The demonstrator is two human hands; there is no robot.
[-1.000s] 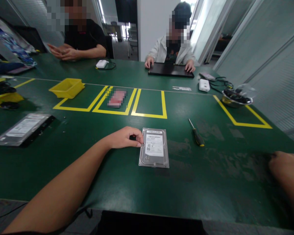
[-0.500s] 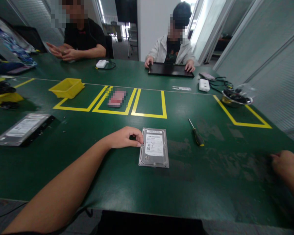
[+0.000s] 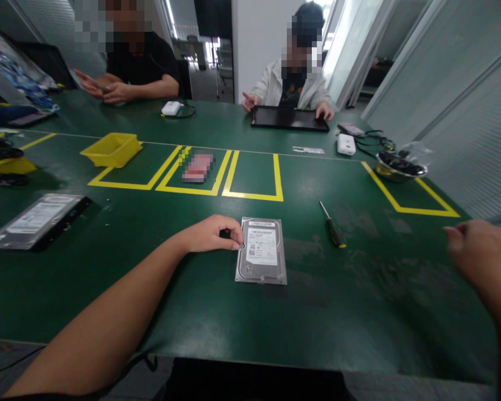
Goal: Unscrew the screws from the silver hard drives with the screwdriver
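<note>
A silver hard drive [image 3: 261, 273] with a white label lies flat on the green table [image 3: 217, 323] in front of me. At its left edge is my left hand [image 3: 215, 234], closed in a pinch with the fingertips against the drive's side. Something tiny may be between those fingertips, too small to name. My right hand [image 3: 482, 256] is off at the right, raised over the table and somewhat blurred. Its fingers are curled closed, and what they hold, if anything, is hidden. Between the drive and that hand lies a screwdriver [image 3: 334, 228] with a dark and yellow handle.
Another drive-like metal unit [image 3: 42, 220] lies at left near small loose bits. Yellow tape rectangles [image 3: 253, 196] mark the table; a yellow bin [image 3: 112, 150], a phone-like pink item [image 3: 198, 168] and a metal bowl [image 3: 401, 172] stand by them. Two people sit opposite, one at a black panel [image 3: 290, 118].
My right hand has risen and moved left, away from the right edge. The left hand stays at the drive. A person opposite has lifted one hand off the black panel.
</note>
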